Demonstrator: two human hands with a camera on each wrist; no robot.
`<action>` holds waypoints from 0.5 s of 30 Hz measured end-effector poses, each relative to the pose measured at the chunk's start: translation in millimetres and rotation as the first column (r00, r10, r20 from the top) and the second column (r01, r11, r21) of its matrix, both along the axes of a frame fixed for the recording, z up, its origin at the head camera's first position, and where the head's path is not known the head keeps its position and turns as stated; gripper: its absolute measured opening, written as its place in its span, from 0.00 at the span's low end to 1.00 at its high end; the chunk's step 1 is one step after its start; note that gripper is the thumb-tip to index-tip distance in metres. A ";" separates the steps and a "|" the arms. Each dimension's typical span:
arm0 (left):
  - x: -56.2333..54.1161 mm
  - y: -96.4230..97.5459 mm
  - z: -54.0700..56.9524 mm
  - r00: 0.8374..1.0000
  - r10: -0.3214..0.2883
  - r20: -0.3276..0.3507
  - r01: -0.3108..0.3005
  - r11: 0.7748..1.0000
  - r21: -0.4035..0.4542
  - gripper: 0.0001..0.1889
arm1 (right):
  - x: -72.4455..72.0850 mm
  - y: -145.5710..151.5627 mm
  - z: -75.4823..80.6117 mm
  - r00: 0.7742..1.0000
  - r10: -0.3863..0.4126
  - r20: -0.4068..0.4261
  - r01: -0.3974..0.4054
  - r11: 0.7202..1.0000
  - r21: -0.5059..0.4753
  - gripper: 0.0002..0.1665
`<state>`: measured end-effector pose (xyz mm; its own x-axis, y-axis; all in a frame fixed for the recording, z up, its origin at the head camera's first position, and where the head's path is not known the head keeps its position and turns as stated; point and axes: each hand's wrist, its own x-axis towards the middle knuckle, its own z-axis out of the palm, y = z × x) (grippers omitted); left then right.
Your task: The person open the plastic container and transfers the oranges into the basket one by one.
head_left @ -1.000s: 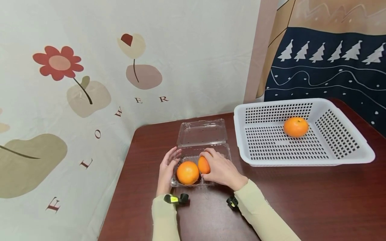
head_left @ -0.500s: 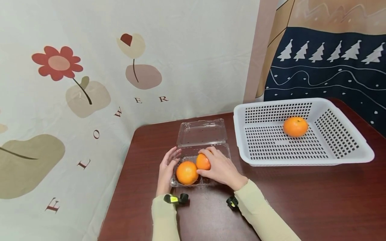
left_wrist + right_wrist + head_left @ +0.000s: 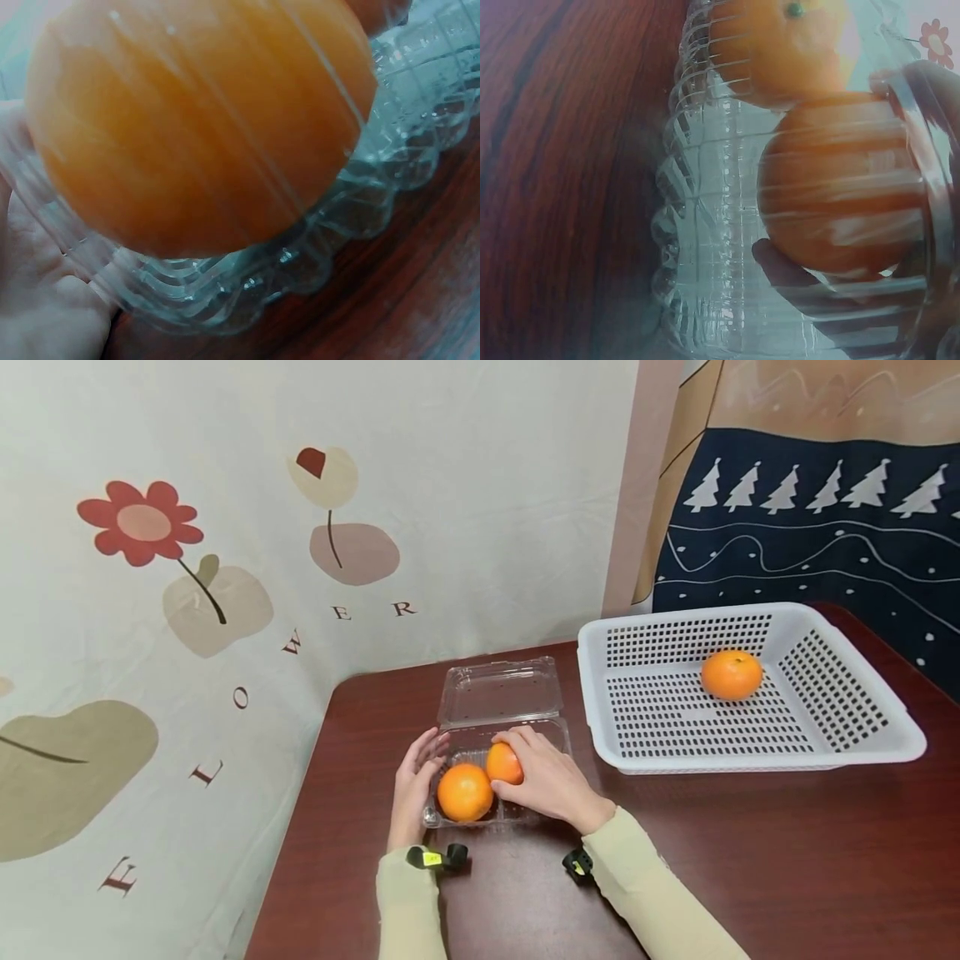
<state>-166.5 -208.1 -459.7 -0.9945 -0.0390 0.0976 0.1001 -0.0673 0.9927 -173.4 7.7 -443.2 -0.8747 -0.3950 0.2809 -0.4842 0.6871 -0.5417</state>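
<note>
A clear plastic clamshell box (image 3: pixel 522 812) stands in the head view with its lid (image 3: pixel 501 692) laid back. One orange (image 3: pixel 465 793) sits at the box's near left; the left wrist view shows this orange (image 3: pixel 202 127) through the ribbed wall. My left hand (image 3: pixel 412 787) rests along the left side of the box, fingers loosely extended. With fingers and thumb, my right hand (image 3: pixel 551 782) grips a second orange (image 3: pixel 505 763) inside the box, beside the first. The right wrist view shows the thumb under this gripped orange (image 3: pixel 840 187), close against the other orange (image 3: pixel 787 52).
A white perforated basket (image 3: pixel 611 752) stands at the right with one orange (image 3: pixel 732 675) in it. The dark red wooden table (image 3: pixel 720 860) meets a printed cloth wall (image 3: pixel 480 527) behind the box. Black wrist cameras (image 3: pixel 452 857) sit on both sleeves.
My right hand has moved the gripped orange slightly left, toward the other orange, and turned it a little. The left hand has stayed in place. The head view has shifted slightly.
</note>
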 end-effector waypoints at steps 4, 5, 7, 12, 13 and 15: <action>-0.7 -0.2 0.5 1.000 0.000 -0.005 0.000 1.000 0.009 0.23 | -1.0 0.6 0.5 1.000 -0.003 -0.008 0.003 1.000 -0.024 0.34; -0.9 -0.3 0.6 1.000 0.000 -0.005 0.000 1.000 0.011 0.23 | -1.1 0.7 0.6 1.000 -0.003 -0.007 0.003 1.000 -0.031 0.34; -0.9 -0.4 0.8 1.000 0.000 -0.005 0.000 1.000 0.008 0.23 | -1.3 0.9 0.5 1.000 0.000 -0.003 0.000 0.999 -0.043 0.34; 0.0 -0.1 0.3 1.000 0.010 0.004 -0.010 1.000 -0.007 0.23 | -1.4 0.9 -0.2 1.000 0.010 0.003 -0.010 0.999 -0.040 0.34; 0.0 -0.1 0.2 1.000 0.012 0.004 -0.012 1.000 -0.006 0.23 | -1.4 0.9 -0.3 1.000 0.010 0.004 -0.009 0.999 -0.037 0.34; -0.4 -0.2 0.0 1.000 0.009 0.001 -0.009 1.000 -0.003 0.23 | -1.6 0.9 -0.4 1.000 0.012 0.009 -0.012 0.999 -0.039 0.34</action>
<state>-166.9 -208.3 -459.7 -0.9942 -0.0480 0.0963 0.0993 -0.0633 0.9930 -174.9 8.6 -443.5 -0.8726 -0.3943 0.2882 -0.4871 0.6598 -0.5722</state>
